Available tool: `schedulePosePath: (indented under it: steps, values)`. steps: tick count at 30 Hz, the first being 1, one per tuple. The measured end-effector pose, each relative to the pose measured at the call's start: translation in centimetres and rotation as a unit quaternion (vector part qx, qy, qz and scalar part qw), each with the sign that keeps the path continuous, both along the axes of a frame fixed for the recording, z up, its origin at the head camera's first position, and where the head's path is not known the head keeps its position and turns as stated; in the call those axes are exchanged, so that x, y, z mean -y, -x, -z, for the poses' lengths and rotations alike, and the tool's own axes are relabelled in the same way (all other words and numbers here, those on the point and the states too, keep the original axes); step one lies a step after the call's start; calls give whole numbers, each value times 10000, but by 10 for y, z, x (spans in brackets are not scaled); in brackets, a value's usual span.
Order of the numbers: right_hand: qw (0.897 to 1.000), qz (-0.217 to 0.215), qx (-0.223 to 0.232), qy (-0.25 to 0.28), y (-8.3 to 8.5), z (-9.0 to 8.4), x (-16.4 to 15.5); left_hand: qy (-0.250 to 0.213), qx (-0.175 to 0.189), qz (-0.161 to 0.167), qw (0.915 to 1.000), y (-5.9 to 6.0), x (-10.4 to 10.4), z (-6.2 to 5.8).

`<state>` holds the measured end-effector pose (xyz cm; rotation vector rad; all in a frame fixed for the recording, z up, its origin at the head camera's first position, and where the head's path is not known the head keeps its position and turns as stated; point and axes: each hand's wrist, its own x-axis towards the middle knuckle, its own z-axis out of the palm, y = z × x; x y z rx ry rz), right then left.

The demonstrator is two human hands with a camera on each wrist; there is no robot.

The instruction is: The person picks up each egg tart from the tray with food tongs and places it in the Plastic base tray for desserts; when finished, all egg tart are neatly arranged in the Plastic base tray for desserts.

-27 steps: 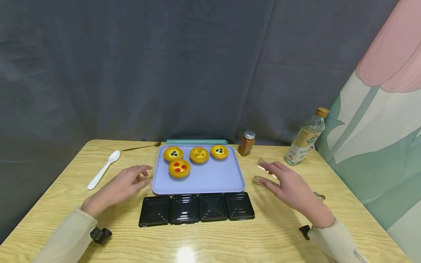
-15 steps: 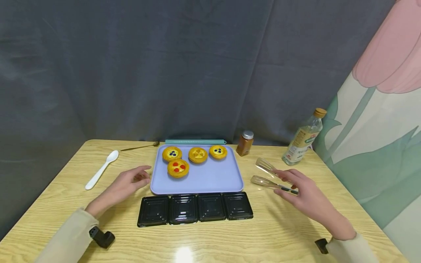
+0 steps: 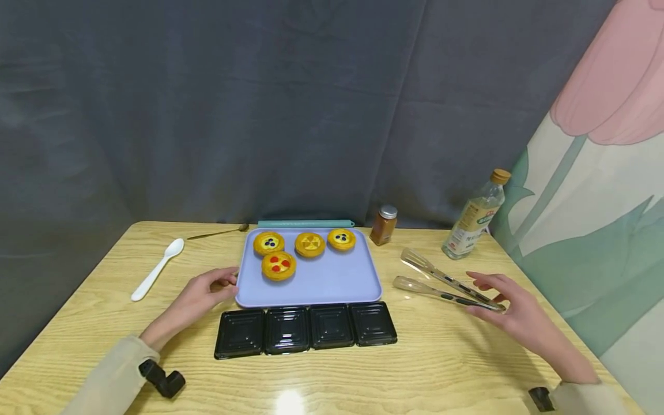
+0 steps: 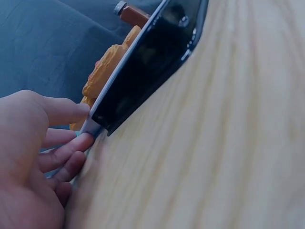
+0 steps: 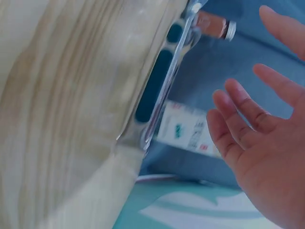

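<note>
Two hands flank the lavender tray (image 3: 332,285): the right hand (image 3: 510,314), fingers spread and relaxed and gripping nothing, hovers at the handle end of the clear tongs (image 3: 441,282), which lie on the table to the right of the tray. The tongs' long axis runs from that hand toward the tray, tips nearest the tray's right edge. The left hand (image 3: 199,294), far from the tongs, pinches the tray's left rim between thumb and fingers.
</note>
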<state>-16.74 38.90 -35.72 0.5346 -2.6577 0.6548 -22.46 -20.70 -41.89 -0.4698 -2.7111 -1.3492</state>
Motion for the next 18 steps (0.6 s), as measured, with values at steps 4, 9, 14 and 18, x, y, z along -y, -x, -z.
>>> schedulePosePath:
  steps: [4,9,14,18]
  values:
    - [9997,111,191,38,6,6,-17,-124,-3,-38,9999,-1,1,3]
    - [9986,200,481,7,13,13,-32,-186,-3,-44,9998,-3,0,5]
    - [9958,184,898,-1,21,15,-41,-181,-60,-66,9998,-2,-1,6]
    - [9919,118,1267,45,28,17,-46,-184,-82,-56,9998,-1,-2,6]
